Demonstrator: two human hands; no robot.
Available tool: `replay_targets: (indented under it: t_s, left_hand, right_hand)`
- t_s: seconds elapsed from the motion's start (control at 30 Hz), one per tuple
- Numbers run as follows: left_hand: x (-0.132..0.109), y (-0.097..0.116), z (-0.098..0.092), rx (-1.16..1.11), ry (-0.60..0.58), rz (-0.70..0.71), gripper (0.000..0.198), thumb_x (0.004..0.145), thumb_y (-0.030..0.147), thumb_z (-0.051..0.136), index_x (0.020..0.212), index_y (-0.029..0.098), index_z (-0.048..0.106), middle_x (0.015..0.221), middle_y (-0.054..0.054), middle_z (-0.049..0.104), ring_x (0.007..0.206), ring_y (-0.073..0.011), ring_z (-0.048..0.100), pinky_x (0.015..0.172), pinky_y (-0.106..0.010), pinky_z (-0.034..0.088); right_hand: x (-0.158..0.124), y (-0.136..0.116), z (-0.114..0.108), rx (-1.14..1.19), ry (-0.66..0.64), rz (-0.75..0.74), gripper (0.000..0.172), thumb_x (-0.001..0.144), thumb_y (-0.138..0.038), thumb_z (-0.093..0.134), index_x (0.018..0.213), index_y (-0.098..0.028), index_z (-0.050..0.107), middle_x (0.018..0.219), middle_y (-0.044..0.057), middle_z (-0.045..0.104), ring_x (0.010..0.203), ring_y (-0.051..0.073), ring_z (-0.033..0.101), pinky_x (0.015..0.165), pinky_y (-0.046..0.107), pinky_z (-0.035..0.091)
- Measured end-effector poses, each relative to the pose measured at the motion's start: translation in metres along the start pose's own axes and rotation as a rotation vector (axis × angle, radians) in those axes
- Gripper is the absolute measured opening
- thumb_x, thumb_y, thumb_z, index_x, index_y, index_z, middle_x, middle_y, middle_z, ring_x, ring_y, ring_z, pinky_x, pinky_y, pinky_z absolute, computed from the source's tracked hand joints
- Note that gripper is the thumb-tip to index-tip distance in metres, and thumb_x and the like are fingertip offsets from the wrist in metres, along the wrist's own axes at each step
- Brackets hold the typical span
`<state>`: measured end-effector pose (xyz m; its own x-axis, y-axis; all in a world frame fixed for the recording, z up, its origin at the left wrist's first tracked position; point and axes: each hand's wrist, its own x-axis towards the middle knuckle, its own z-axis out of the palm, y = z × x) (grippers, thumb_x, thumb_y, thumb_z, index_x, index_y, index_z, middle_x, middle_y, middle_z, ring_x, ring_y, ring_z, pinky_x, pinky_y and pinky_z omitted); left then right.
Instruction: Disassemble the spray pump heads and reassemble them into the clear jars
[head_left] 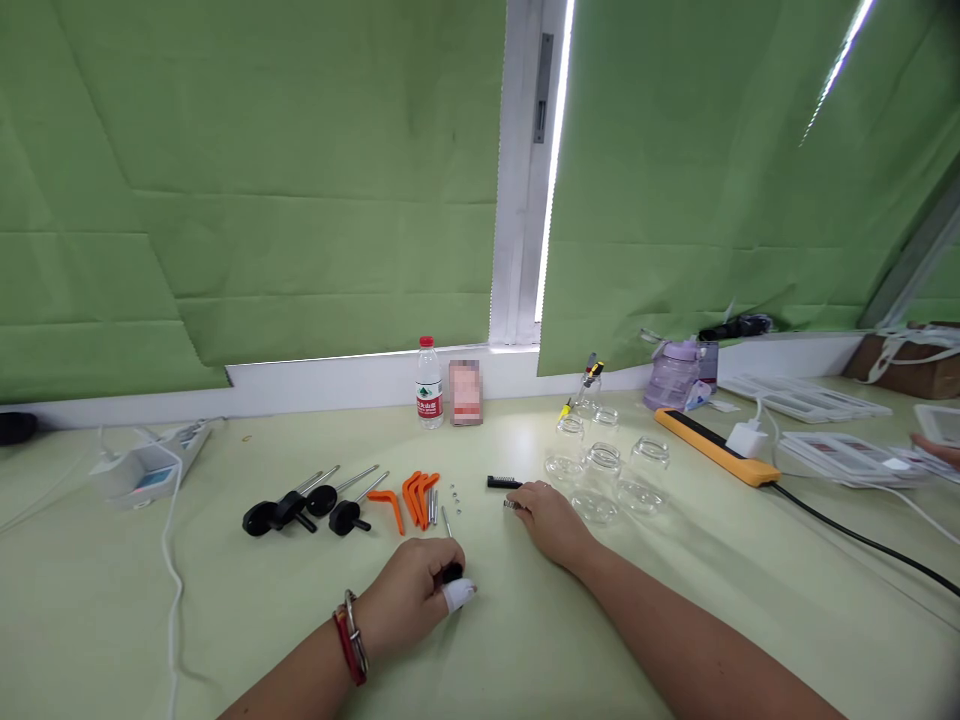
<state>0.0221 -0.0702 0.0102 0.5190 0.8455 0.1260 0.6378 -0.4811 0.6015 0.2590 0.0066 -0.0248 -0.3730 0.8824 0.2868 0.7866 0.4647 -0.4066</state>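
So your left hand is gripping a black-handled rod low over the tabletop, just nearer you than those orange handles. Your right hand is hanging out by the glass jars, its fingers pinching a little spring right beside a black tube. Four similar rods are lying off to the left, and a water bottle is standing at the back.

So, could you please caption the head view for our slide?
Left hand gripping a black part, right hand at a spring.
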Motion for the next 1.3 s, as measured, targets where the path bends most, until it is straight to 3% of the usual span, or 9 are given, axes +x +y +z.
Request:
replay_targets:
  t_s: [0.2,0.53,0.73,0.97,1.3]
  left_hand:
    - [0.0,-0.003,0.001,0.004,-0.003,0.006,0.011,0.078,0.029,0.054,0.075,0.018,0.053,0.065,0.003,0.051,0.057,-0.0099,0.04,0.053,-0.021,0.032]
    - [0.0,-0.001,0.001,0.003,-0.015,0.009,0.011,0.077,0.029,0.054,0.076,0.019,0.052,0.063,0.003,0.05,0.056,-0.0097,0.04,0.053,-0.021,0.031]
    - [0.0,-0.001,0.0,0.006,-0.022,0.015,0.011,0.077,0.029,0.054,0.076,0.019,0.051,0.064,0.004,0.049,0.056,-0.0098,0.039,0.053,-0.021,0.031]
    - [0.0,-0.003,0.001,0.02,-0.018,0.027,0.01,0.078,0.029,0.053,0.075,0.019,0.051,0.063,0.004,0.049,0.056,-0.0097,0.039,0.052,-0.021,0.03]
    - [0.001,-0.001,0.004,0.024,-0.037,0.032,0.01,0.077,0.028,0.054,0.079,0.018,0.056,0.066,0.002,0.054,0.058,-0.0106,0.043,0.053,-0.021,0.032]
  right_hand:
    - [-0.004,-0.009,0.007,0.021,-0.005,-0.051,0.03,0.084,-0.01,0.042,0.097,-0.022,0.067,0.095,0.006,0.064,0.094,0.02,0.055,0.082,0.03,0.04]
    - [-0.012,-0.027,0.02,0.163,-0.052,-0.172,0.044,0.088,-0.01,0.034,0.126,-0.023,0.052,0.099,0.008,0.058,0.093,0.019,0.053,0.084,0.032,0.043]
    - [-0.012,-0.031,0.012,0.325,-0.061,-0.136,0.037,0.086,-0.01,0.037,0.112,-0.023,0.06,0.097,0.005,0.056,0.087,0.016,0.055,0.083,0.03,0.045]
    - [-0.014,-0.025,0.01,0.423,-0.005,-0.055,0.025,0.078,-0.009,0.045,0.095,-0.021,0.057,0.083,0.001,0.058,0.075,0.014,0.053,0.072,0.027,0.045]
    - [-0.019,-0.023,0.005,0.402,-0.017,-0.08,0.023,0.077,-0.01,0.046,0.092,-0.021,0.06,0.084,0.001,0.061,0.076,0.014,0.056,0.073,0.027,0.046]
